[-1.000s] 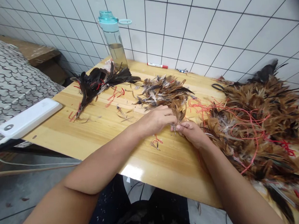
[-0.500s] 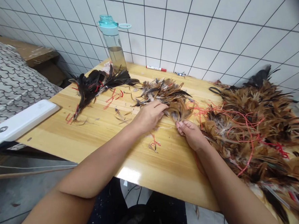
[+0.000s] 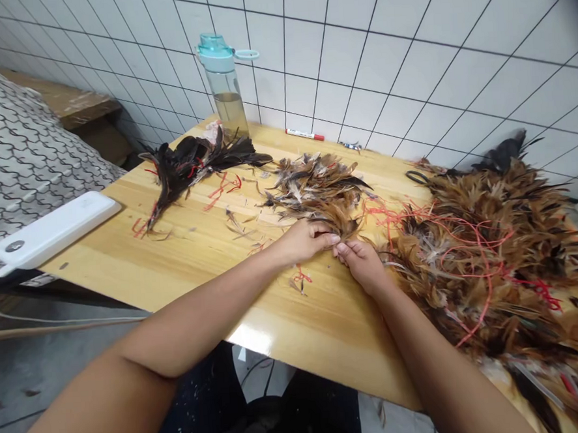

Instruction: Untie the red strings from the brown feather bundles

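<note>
My left hand (image 3: 312,240) and my right hand (image 3: 359,259) meet fingertip to fingertip over the front middle of the table. Between them is a small bunch of brown feathers (image 3: 339,218), its quill ends pinched in the fingers of both hands and its tips fanning away from me. Just behind lies a loose pile of brown and grey feathers (image 3: 311,182). Red string (image 3: 396,215) trails from beside my right hand across a large heap of brown feathers (image 3: 506,249) on the right. A short red string scrap (image 3: 301,276) rests below my left hand.
Black feathers (image 3: 182,161) lie at the left back, near a water bottle (image 3: 226,93). A red and white marker (image 3: 304,135) sits by the tiled wall (image 3: 357,55). A white power bank (image 3: 55,229) with a cable lies on the table's (image 3: 184,268) left edge. Black scissor handles (image 3: 416,176) show beside the heap.
My left hand has moved right and slightly toward me, from the loose pile to my right hand. Its fingers now pinch the bunch together with the right. The view has shifted slightly.
</note>
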Available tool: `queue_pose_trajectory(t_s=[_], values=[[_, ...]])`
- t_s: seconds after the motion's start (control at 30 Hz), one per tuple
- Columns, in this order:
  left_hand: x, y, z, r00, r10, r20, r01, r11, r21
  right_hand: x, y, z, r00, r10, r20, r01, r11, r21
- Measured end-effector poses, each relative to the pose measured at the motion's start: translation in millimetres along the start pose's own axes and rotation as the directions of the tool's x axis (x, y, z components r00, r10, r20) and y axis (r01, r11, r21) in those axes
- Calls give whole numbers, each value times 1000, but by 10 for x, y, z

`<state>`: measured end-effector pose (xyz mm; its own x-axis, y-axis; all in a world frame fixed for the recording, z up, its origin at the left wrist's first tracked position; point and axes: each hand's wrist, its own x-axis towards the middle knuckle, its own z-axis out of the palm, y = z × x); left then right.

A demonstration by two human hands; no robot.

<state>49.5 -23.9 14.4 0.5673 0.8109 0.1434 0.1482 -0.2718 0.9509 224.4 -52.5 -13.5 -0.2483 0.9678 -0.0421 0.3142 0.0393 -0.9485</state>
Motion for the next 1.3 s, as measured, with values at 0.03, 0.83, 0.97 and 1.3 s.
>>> queue_pose_trajectory(t_s=[0.03,0.83,0.97,1.3], values=[[-2,-12,19,1000,-25,3,25,998,-66,6,11,7,1000,-9,-2,9,999,-41],[-13,-35,55,956,-269,-116,90,645,-759,-24,-57,10,997,-77,1,76,986,149],[-22,-1,85,961,-266,-78,120,654,-747,-9,-44,18,995,-102,-9,102,987,125],[-36,-1,86,967,-257,-5,181,695,-696,-3,-12,8,990,-140,-10,140,990,-30]])
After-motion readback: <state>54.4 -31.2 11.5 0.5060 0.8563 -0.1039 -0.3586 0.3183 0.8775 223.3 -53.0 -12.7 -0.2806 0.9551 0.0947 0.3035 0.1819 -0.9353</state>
